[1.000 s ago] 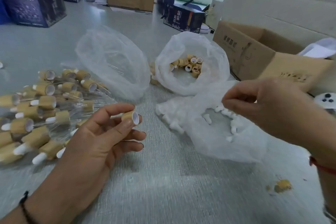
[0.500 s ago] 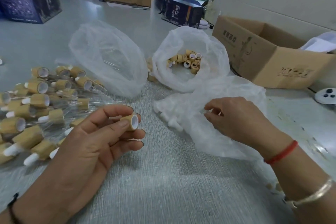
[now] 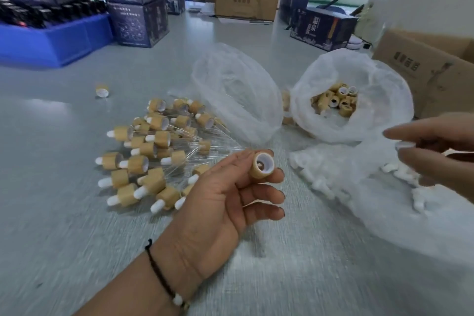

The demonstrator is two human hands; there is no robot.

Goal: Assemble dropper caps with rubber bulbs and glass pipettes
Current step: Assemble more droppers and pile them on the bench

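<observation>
My left hand (image 3: 223, 200) pinches a bamboo-coloured dropper cap (image 3: 262, 165) between thumb and forefinger, its white-lined opening facing right. My right hand (image 3: 433, 146) hovers at the right edge above the bag of white rubber bulbs (image 3: 341, 182) and pinches a small white bulb (image 3: 405, 145) at its fingertips, blurred. A heap of assembled droppers (image 3: 154, 151) with white bulbs and glass pipettes lies left of my left hand. Behind it, a clear bag (image 3: 238, 90) holds glass pipettes. A white bag (image 3: 359, 100) holds loose caps (image 3: 336, 102).
One stray cap (image 3: 102, 90) lies alone on the grey table (image 3: 77, 226) at the left. Cardboard boxes stand at the right (image 3: 420, 69) and at the back (image 3: 246, 4), where a person sits. Dark cartons (image 3: 136, 0) and a blue crate (image 3: 53, 41) fill the back left.
My right hand rose out of the bulb bag and moved right, now with a white bulb at its fingertips. The view swung left and up; my left hand still holds the cap.
</observation>
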